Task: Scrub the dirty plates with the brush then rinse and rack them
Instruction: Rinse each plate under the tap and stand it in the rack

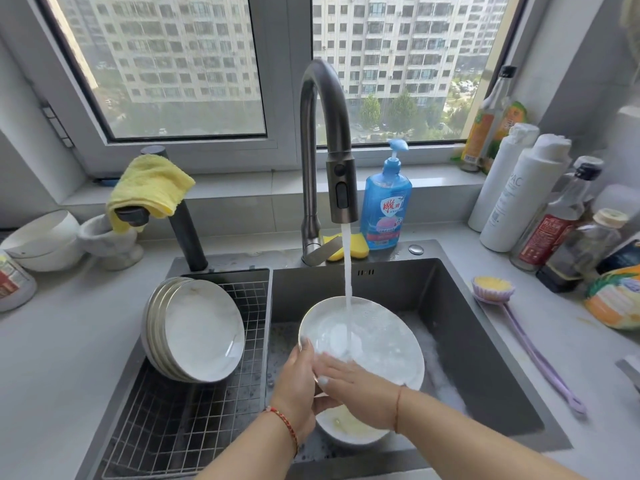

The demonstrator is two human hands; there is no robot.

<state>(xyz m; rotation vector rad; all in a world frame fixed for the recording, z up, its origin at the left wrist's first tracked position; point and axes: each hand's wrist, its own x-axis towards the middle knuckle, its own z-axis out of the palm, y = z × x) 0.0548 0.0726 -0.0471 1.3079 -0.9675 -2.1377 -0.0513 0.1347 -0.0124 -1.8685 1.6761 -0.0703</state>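
Over the sink (485,306), the left hand (298,382) grips a white plate (374,344) under running water; the right hand (349,379) lies flat on it. White tabletop bottle (512,195) reads "AC".

Single head cam, wide-angle, looking forward and down over the sink (450,282) from close above. Faces the window (180,64); counter (62,341) fills both flanks, forearms enter from bottom edge. Edges bow from lens distortion. No second view.
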